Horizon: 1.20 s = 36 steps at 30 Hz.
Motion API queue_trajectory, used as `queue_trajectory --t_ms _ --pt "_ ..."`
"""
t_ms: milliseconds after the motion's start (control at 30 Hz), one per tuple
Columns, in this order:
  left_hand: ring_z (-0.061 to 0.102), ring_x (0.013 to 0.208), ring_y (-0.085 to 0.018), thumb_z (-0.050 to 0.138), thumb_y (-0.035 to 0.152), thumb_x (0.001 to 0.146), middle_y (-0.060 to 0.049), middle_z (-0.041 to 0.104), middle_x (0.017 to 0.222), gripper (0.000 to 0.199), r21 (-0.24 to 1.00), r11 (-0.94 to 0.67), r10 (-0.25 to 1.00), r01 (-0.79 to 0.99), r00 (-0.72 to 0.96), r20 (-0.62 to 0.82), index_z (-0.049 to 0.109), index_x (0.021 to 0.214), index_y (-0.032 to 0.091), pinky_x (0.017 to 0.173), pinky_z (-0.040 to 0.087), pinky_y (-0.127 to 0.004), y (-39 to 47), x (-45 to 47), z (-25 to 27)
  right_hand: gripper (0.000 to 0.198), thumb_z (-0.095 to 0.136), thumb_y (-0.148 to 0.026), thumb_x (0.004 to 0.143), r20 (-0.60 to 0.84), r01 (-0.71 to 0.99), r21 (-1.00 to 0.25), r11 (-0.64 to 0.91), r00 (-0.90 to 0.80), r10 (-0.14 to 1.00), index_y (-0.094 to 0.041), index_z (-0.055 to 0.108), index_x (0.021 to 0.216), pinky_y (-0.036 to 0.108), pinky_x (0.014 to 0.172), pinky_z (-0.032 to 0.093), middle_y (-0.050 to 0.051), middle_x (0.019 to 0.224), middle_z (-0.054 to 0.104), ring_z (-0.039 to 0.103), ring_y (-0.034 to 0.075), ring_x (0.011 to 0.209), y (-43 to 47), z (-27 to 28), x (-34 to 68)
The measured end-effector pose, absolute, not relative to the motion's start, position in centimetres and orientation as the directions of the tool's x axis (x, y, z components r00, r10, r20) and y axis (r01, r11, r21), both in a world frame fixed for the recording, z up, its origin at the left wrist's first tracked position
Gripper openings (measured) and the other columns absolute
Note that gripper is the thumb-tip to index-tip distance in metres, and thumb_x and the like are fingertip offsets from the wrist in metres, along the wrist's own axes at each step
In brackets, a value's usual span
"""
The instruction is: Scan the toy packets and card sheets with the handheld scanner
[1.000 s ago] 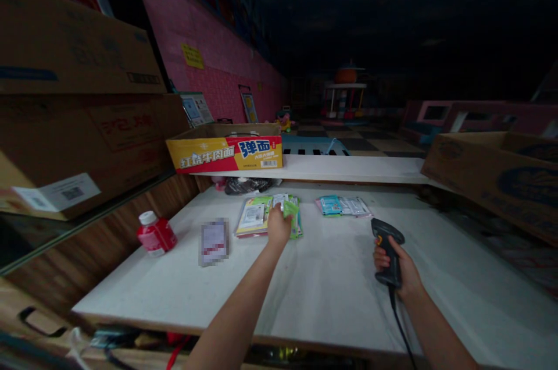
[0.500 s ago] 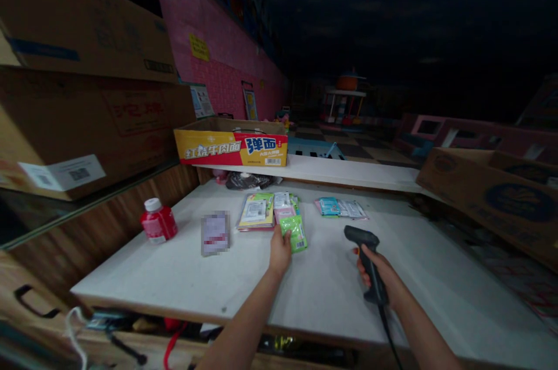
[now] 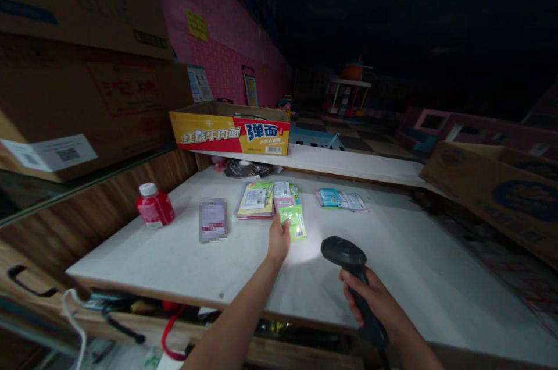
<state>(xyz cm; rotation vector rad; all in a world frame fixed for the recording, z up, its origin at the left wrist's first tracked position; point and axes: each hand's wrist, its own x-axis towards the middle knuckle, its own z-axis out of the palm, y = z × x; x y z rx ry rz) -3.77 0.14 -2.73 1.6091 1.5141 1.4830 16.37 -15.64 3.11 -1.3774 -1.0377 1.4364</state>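
Note:
My left hand [image 3: 279,238] pinches the left edge of a small green packet [image 3: 294,223] over the white table [image 3: 174,268]. My right hand [image 3: 370,294] is wrapped round the handle of a dark barcode scanner [image 3: 344,252], whose head points left at the packet. A patch of light falls on the packet and on the tabletop beside it. Just behind my left hand lie a stack of flat packets with a yellow one [image 3: 254,198] on top and several smaller packets [image 3: 283,189]. Farther right rests a blue packet [image 3: 328,198] beside a silvery one [image 3: 352,201].
A red bottle with a white cap [image 3: 154,206] and a blurred-out flat item [image 3: 213,220] stand to the left. A yellow and red carton [image 3: 231,132] sits on the back ledge. Large cardboard boxes [image 3: 87,102] rise at left; another box [image 3: 492,184] is at right.
The scanner in my right hand has moved left and tilted toward the green packet, and its light now shows. My left hand keeps hold of the packet. The whole view has shifted slightly.

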Motion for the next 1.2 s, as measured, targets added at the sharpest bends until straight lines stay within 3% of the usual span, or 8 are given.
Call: queue_trajectory --t_ms 267,500,633,800,900,1000,1067,1200 --pt "0.063 0.086 -0.021 0.047 0.039 0.086 -0.007 0.067 0.092 0.026 0.902 -0.314 0.901 0.297 -0.207 0.382 0.056 0.098 0.017 0.080 0.050 -0.035 0.0 -3.8 -2.3 0.041 0.072 -0.055 0.069 -0.181 -0.058 -0.983 -0.177 0.071 0.981 -0.021 0.054 0.083 0.020 0.031 0.036 -0.006 0.052 0.055 0.046 0.009 0.035 -11.4 2.3 18.4" --pt "0.063 0.082 -0.021 0.047 0.045 0.086 -0.006 0.066 0.089 0.030 0.899 -0.353 0.898 0.257 -0.177 0.403 0.057 0.096 0.018 0.077 0.051 -0.034 -0.1 -3.8 -1.6 0.045 0.077 -0.048 0.067 -0.173 -0.309 -0.939 -0.148 0.052 0.984 -0.017 0.060 0.094 0.020 0.038 0.043 -0.002 0.058 0.059 0.051 0.010 0.043 -6.7 0.6 22.4" --pt "0.063 0.085 -0.021 0.050 0.050 0.084 -0.006 0.066 0.092 0.036 0.913 -0.347 0.910 0.215 -0.156 0.383 0.058 0.098 0.018 0.077 0.052 -0.034 -0.2 -3.8 -1.8 0.043 0.076 -0.047 0.068 -0.128 -0.411 -0.907 -0.091 0.062 0.990 -0.017 0.060 0.095 0.019 0.036 0.040 -0.002 0.058 0.057 0.050 0.010 0.042 -5.9 -1.0 23.2" --pt "0.062 0.068 -0.016 0.057 0.053 0.079 -0.004 0.065 0.090 0.044 0.967 -0.255 0.965 0.016 -0.059 0.256 0.051 0.106 0.019 0.055 0.054 -0.029 0.1 -1.7 -1.7 0.045 0.075 -0.051 0.068 -0.076 -0.455 -0.890 -0.038 0.066 0.995 -0.017 0.059 0.093 0.019 0.034 0.039 -0.003 0.055 0.056 0.048 0.010 0.039 -5.2 -1.6 23.5" --pt "0.065 0.076 -0.018 0.066 0.047 0.071 -0.006 0.065 0.098 0.049 0.974 -0.176 0.984 -0.146 0.012 0.179 0.049 0.107 0.020 0.058 0.056 -0.031 1.8 1.0 -0.8 0.046 0.074 -0.052 0.069 -0.066 -0.484 -0.875 -0.027 0.064 0.996 -0.017 0.060 0.093 0.020 0.034 0.038 -0.003 0.054 0.055 0.048 0.010 0.039 -4.9 -1.8 23.8" --pt "0.066 0.078 -0.019 0.070 0.040 0.066 -0.005 0.065 0.092 0.038 0.972 -0.075 0.996 -0.224 0.030 0.084 0.053 0.091 0.018 0.062 0.058 -0.033 4.9 3.8 0.6 0.044 0.074 -0.052 0.069 -0.087 -0.533 -0.846 -0.032 0.078 0.993 -0.017 0.060 0.093 0.020 0.034 0.037 -0.004 0.055 0.054 0.047 0.010 0.039 -4.5 -1.9 24.2" --pt "0.065 0.071 -0.016 0.072 0.035 0.065 -0.002 0.063 0.077 0.029 0.984 -0.022 1.000 -0.176 -0.017 0.020 0.052 0.077 0.017 0.061 0.057 -0.032 7.2 5.6 1.5 0.044 0.075 -0.051 0.068 -0.114 -0.590 -0.806 -0.036 0.095 0.989 -0.017 0.060 0.092 0.020 0.034 0.037 -0.004 0.055 0.054 0.046 0.009 0.040 -4.3 -2.0 24.4" --pt "0.061 0.058 -0.013 0.073 0.027 0.065 0.003 0.057 0.059 0.021 0.983 0.086 0.987 0.165 -0.147 -0.061 0.054 0.067 0.016 0.051 0.050 -0.022 11.3 9.5 2.6 0.043 0.078 -0.048 0.065 -0.185 -0.733 -0.679 -0.039 0.119 0.976 -0.016 0.061 0.088 0.018 0.035 0.036 -0.005 0.055 0.051 0.043 0.008 0.041 -3.8 -1.9 24.8"
